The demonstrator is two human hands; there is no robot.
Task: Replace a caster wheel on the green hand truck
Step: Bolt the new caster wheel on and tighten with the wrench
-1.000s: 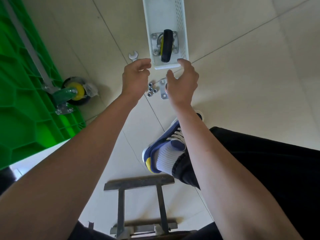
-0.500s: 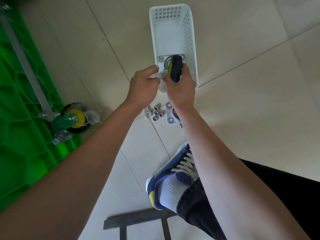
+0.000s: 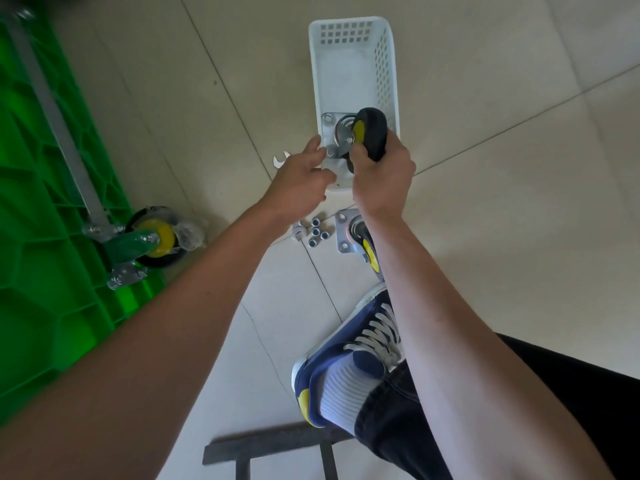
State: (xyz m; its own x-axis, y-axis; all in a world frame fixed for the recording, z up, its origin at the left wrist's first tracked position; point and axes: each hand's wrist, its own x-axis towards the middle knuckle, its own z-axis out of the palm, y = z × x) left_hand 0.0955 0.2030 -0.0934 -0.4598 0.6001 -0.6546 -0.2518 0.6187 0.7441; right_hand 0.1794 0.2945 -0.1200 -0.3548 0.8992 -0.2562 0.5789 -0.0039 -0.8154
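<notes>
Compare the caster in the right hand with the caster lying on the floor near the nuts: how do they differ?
The held caster is gripped by the right hand at the near end of the white basket; the floor caster lies untouched on the tile beside the loose nuts. The held caster shows in full, while the right forearm hides part of the floor caster. Both have a black tyre, yellow hub and silver mounting plate.

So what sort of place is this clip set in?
Probably an indoor room used as a makeshift repair spot, not a fitted workshop: a bare tiled floor, loose nuts and a wrench laid straight on it, the person working seated low beside the green hand truck.
</notes>
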